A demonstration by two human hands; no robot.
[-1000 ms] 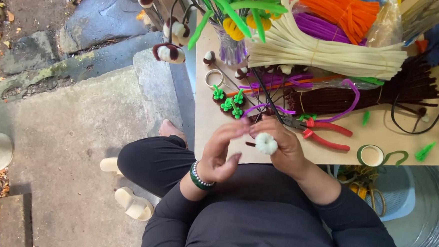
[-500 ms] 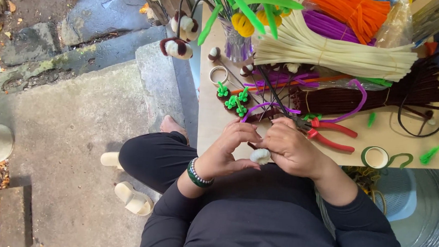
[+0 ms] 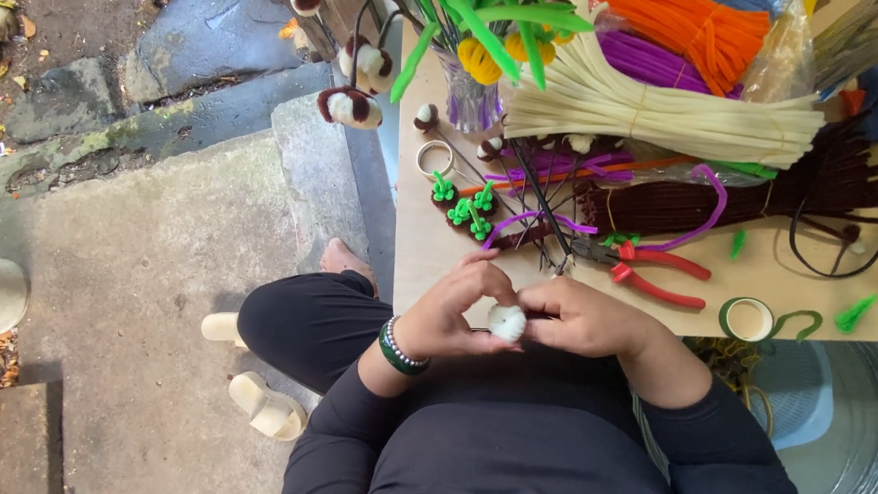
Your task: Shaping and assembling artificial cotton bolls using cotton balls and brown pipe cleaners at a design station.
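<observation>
Both hands meet at the near edge of the worktop (image 3: 428,266). The left hand (image 3: 451,313) and right hand (image 3: 580,320) together pinch a small white fuzzy ball (image 3: 506,322) between their fingertips, just before red-handled pliers (image 3: 648,268).

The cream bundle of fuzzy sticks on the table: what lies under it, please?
Under the cream bundle lie purple sticks and an orange bundle at its far side, and dark brown sticks at its near side. How far these reach underneath is covered, and so is the table there.
</observation>
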